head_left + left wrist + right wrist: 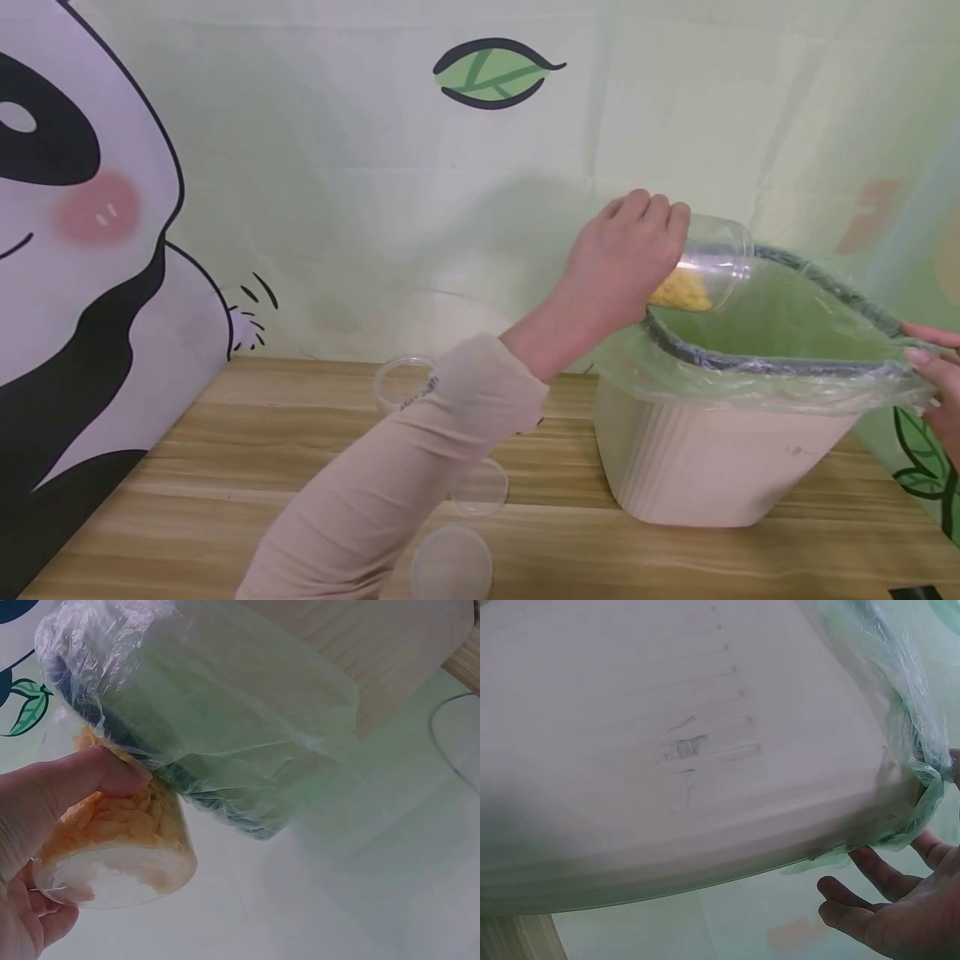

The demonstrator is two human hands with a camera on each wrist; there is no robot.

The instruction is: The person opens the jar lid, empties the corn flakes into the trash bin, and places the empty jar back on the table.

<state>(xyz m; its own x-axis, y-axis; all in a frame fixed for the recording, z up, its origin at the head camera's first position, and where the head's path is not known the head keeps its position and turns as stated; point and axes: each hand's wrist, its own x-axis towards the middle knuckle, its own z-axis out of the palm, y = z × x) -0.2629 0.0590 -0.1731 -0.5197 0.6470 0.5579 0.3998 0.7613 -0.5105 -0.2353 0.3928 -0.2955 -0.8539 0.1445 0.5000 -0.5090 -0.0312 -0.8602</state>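
My left hand (626, 258) grips a clear plastic jar (723, 242) tipped on its side at the left rim of a bin. Yellow flakes (684, 290) lie inside the jar; in the left wrist view the thumb presses its side and flakes (124, 817) gather toward its base. The pale trash bin (720, 458) stands upright, lined with a thin green bag (765, 392) folded over its dark rim. At the right corner, my right hand (941, 383) pinches the rim and bag, partly cut off by the frame. Its fingers (885, 874) show beneath the rim in the right wrist view.
On the wooden table (300, 433) a clear round container (405, 379) stands behind the left forearm. A clear round lid (480, 487) and a whitish round lid (452, 565) lie nearer. A printed panda cloth (337, 167) hangs behind; a dark object (915, 592) shows at the front right.
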